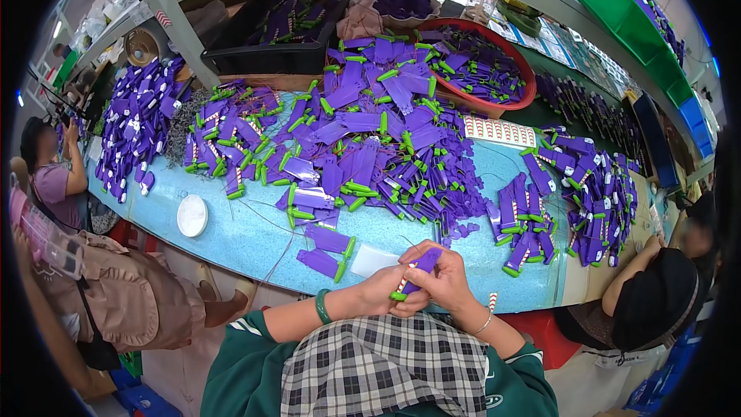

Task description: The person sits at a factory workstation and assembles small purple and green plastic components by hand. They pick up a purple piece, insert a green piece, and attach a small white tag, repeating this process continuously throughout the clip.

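Note:
Close to my body, at the table's near edge, both hands are closed around one flat purple plastic piece (425,262) with a green end and a red-and-white striped sticker on it. My left hand (384,287) grips its green end. The fingers and thumb of my right hand (446,281) press on the purple part. Some of the piece is hidden behind my fingers. A striped sticker strip (492,300) stands out at my right wrist. Just beyond my left hand lie a small white sheet (372,260) and two purple pieces with green ends (328,251).
A large heap of purple-and-green pieces (363,123) covers the blue table (239,235). Beyond it stand a red basin (532,81) and a black crate (262,62). A striped sticker sheet (500,131) and round white lid (192,216) lie nearby. People sit or stand at both sides.

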### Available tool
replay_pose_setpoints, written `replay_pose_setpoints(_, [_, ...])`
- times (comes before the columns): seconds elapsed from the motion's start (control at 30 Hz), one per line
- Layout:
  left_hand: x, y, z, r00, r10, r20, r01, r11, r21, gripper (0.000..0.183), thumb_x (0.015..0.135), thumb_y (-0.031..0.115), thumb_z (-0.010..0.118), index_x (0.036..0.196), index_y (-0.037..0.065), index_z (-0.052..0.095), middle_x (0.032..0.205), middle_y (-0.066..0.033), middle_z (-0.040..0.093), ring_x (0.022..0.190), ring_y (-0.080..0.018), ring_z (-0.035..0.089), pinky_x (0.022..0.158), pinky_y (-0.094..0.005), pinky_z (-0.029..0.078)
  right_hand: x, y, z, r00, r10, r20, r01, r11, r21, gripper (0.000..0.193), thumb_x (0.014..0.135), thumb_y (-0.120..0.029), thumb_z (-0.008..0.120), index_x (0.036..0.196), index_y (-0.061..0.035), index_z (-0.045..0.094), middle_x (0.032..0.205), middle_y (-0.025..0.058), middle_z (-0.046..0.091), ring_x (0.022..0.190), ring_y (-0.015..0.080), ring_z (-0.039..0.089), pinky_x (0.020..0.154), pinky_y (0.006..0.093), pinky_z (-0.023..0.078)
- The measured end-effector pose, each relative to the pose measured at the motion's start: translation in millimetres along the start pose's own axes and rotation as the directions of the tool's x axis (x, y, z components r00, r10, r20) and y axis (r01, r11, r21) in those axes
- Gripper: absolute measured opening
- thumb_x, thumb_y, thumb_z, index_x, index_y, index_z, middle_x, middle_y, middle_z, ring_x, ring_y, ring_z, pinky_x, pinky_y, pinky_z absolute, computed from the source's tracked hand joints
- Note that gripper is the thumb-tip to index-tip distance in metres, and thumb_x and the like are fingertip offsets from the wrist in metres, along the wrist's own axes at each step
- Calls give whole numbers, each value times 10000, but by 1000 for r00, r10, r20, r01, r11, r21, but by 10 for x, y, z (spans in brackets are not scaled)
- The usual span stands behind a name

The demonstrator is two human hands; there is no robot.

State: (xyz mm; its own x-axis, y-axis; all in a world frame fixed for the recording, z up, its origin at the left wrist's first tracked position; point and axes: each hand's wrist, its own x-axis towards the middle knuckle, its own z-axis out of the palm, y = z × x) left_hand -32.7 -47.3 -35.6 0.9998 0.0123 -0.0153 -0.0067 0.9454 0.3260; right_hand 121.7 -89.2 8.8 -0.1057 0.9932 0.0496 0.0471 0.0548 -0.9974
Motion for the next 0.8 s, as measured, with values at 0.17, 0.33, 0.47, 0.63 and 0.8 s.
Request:
replay_pose_setpoints(0.17, [-38, 124, 354, 901, 377, -217, -256, 863, 436, 267, 975, 280, 435, 954, 28, 519, 629, -60, 501, 510, -131, 501, 478, -245, 412, -2, -92, 10, 991, 121, -64, -83, 904, 419, 382, 885, -303, 575, 1005, 56, 621, 1052, 169, 627, 952, 201, 594, 864, 341, 466])
replay_pose_setpoints(0.33, [-232, 480, 532, 591, 707, 389, 86, -535, 840, 174, 752, 42, 663, 883, 56, 550, 959, -124, 602, 925, -244, 630, 729, -352, 521, 53, -132, -158, 983, 182, -36, -138, 848, 511, 307, 888, -160, 582, 1132, 26, 593, 1103, 104, 626, 1058, 178, 558, 944, 325, 423])
replay_pose_setpoints(0.47, [-220, 464, 505, 573, 456, 681, 111, -867, 486, 193, 652, 76, 677, 796, 90, 548, 985, -79, 589, 993, -261, 580, 754, -399, 514, 83, -194, -157, 974, 223, 42, -215, 845, 491, 195, 872, -100, 594, 1030, 11, 618, 989, 57, 637, 907, 111, 581, 828, 264, 461])
replay_pose_setpoints(0.63, [-211, 434, 428, 584, 331, 741, -37, -901, 431, 155, 666, 45, 673, 775, 73, 567, 974, -77, 568, 930, -230, 590, 702, -337, 535, 136, -243, -129, 965, 258, 50, -249, 836, 489, 66, 864, -79, 616, 862, -15, 633, 817, -7, 615, 749, 58, 545, 689, 225, 440])
replay_pose_setpoints(0.8, [-208, 379, 426, 574, 287, 766, -140, -888, 438, 150, 660, 37, 683, 776, 67, 594, 948, -71, 582, 899, -218, 596, 673, -306, 531, 149, -151, -201, 962, 247, 117, -273, 866, 418, 127, 855, -91, 644, 739, -42, 626, 701, -43, 566, 660, 28, 487, 604, 207, 393])
